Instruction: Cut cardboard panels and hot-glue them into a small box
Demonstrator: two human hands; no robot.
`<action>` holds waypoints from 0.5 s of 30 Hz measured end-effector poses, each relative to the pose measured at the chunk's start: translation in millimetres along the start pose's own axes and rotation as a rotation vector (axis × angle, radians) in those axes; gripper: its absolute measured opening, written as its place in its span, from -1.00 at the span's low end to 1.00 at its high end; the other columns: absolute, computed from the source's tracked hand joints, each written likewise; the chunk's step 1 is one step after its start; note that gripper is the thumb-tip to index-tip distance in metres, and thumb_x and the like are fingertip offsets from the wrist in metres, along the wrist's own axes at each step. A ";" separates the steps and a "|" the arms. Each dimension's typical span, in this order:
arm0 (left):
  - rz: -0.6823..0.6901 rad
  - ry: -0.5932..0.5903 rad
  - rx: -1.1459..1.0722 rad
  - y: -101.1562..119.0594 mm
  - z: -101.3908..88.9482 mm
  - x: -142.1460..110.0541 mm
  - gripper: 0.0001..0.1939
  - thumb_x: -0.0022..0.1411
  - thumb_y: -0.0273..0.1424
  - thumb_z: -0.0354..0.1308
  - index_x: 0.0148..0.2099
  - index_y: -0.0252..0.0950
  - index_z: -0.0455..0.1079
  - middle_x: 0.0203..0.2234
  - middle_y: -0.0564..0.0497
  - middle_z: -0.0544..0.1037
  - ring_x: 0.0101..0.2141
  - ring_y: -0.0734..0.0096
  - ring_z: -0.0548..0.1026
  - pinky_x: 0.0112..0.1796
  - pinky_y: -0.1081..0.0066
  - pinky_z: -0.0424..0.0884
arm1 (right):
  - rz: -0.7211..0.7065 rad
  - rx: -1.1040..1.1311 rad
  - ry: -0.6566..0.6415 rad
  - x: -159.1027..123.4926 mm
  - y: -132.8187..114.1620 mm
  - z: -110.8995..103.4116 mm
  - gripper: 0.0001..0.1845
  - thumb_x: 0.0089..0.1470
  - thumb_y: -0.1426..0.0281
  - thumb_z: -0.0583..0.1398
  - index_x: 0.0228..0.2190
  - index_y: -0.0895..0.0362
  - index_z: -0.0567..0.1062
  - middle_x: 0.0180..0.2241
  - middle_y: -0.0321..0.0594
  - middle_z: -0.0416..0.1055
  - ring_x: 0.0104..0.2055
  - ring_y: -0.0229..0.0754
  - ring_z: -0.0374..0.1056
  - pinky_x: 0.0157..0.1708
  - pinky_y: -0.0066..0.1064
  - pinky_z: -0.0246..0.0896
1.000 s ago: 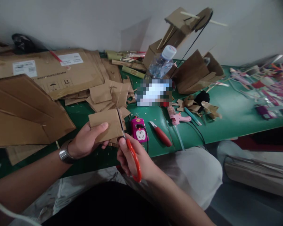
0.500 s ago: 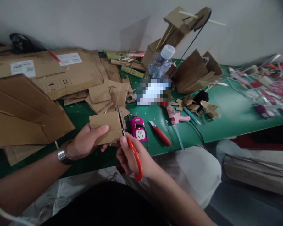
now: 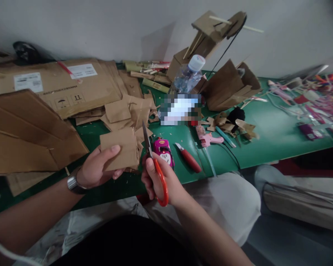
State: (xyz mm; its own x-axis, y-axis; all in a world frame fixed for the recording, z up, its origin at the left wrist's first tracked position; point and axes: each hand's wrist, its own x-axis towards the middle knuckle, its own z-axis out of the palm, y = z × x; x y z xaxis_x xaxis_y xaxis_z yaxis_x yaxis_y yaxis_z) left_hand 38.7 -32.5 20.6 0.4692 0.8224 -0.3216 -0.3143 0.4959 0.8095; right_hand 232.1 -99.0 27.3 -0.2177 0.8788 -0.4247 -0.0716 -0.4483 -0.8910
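Note:
My left hand (image 3: pixel 100 164) grips a small squarish piece of cardboard (image 3: pixel 122 147), thumb on top and fingers underneath. In my right hand (image 3: pixel 161 181) is a pair of scissors (image 3: pixel 162 188) with red handles, its dark blades pointing up and away from me. The blades look closed or nearly so and lie just right of the cardboard piece, apart from its edge. Cardboard scraps (image 3: pixel 118 111) lie on the green table (image 3: pixel 269 142) beyond my hands. Right of the scissors sits a magenta power socket (image 3: pixel 162 144).
A red-handled knife (image 3: pixel 190 159) and a pink glue gun (image 3: pixel 209 138) lie to the right. Behind them stand a plastic bottle (image 3: pixel 187 75) and a cardboard structure with a wheel (image 3: pixel 237 24). Large cardboard sheets (image 3: pixel 30 125) fill the left side. A blurred-out patch hides something near the bottle.
The scissors have come away from the cardboard's right edge, moving slightly right. My left hand has shifted the cardboard a little left, opening a gap between them.

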 end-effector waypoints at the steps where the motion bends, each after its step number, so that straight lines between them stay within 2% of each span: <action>1: -0.002 -0.029 -0.017 1.2 -2.1 -0.1 -0.47 0.16 0.06 0.49 -0.37 -0.31 0.47 -0.73 0.10 0.40 -0.75 0.52 0.32 -0.72 0.56 0.24 | -0.002 -0.026 -0.001 -0.3 -1.7 -1.4 -0.40 0.32 -0.29 0.14 -0.28 -0.04 0.18 -0.60 -0.58 0.18 -0.71 -0.36 0.10 -0.75 -0.53 0.03; 4: -0.032 -0.086 -0.063 2.8 -11.3 0.0 -0.46 0.17 0.08 0.47 -0.40 -0.31 0.49 -0.79 0.10 0.32 -0.77 0.54 0.25 -0.73 0.55 0.17 | -0.039 -0.186 -0.013 -1.4 -7.0 -5.7 -0.62 0.40 -0.02 0.23 -0.16 0.02 0.35 -0.50 -0.47 0.31 -0.55 -0.31 0.24 -0.54 -0.47 0.20; 6: -0.048 -0.092 -0.065 3.4 -17.0 -0.2 -0.45 0.20 0.09 0.43 -0.45 -0.30 0.48 -0.81 0.10 0.29 -0.78 0.55 0.20 -0.74 0.54 0.13 | -0.049 -0.331 -0.013 -1.9 -9.7 -6.7 -0.69 0.40 0.17 0.24 0.05 0.07 0.41 -0.36 -0.34 0.46 -0.39 -0.23 0.37 -0.37 -0.40 0.29; 8: -0.051 -0.083 -0.070 5.5 -19.7 -0.9 -0.44 0.21 0.09 0.43 -0.50 -0.29 0.46 -0.81 0.09 0.28 -0.77 0.55 0.20 -0.73 0.53 0.16 | -0.039 -0.491 0.001 -1.7 -11.7 -4.8 -0.50 0.38 0.30 0.22 0.27 0.13 0.34 -0.27 -0.21 0.56 -0.27 -0.12 0.48 -0.27 -0.32 0.32; 10: -0.044 -0.080 -0.107 9.6 -19.0 -2.0 -0.47 0.16 0.04 0.49 -0.49 -0.29 0.48 -0.79 0.10 0.31 -0.76 0.55 0.24 -0.70 0.51 0.24 | -0.035 -0.655 0.016 -0.9 -13.5 0.2 -0.37 0.36 0.34 0.19 0.38 0.19 0.28 -0.28 -0.13 0.62 -0.24 -0.02 0.54 -0.24 -0.27 0.33; 12: -0.002 -0.074 -0.170 15.6 -17.2 -3.0 -0.56 0.13 -0.05 0.55 -0.44 -0.28 0.53 -0.76 0.11 0.35 -0.74 0.54 0.27 -0.66 0.51 0.31 | -0.063 -0.782 0.033 0.4 -15.3 6.9 -0.34 0.34 0.36 0.19 0.40 0.20 0.33 -0.28 -0.09 0.67 -0.25 0.03 0.59 -0.22 -0.25 0.35; 15: 0.141 -0.073 -0.250 25.6 -18.1 -2.9 -0.68 0.13 -0.16 0.56 -0.36 -0.26 0.57 -0.73 0.13 0.38 -0.71 0.52 0.32 -0.63 0.50 0.38 | -0.127 -0.911 0.075 0.6 -18.7 14.7 -0.33 0.28 0.39 0.23 0.38 0.17 0.45 -0.20 -0.04 0.74 -0.21 0.07 0.64 -0.17 -0.24 0.42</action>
State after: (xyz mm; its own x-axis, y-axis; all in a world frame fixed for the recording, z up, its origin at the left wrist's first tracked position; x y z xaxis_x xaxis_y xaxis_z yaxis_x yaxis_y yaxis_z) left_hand 14.4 -17.2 33.3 0.4615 0.8704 -0.1713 -0.5698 0.4388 0.6948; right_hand 219.0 -92.5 46.1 -0.1943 0.9352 -0.2960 0.7100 -0.0742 -0.7003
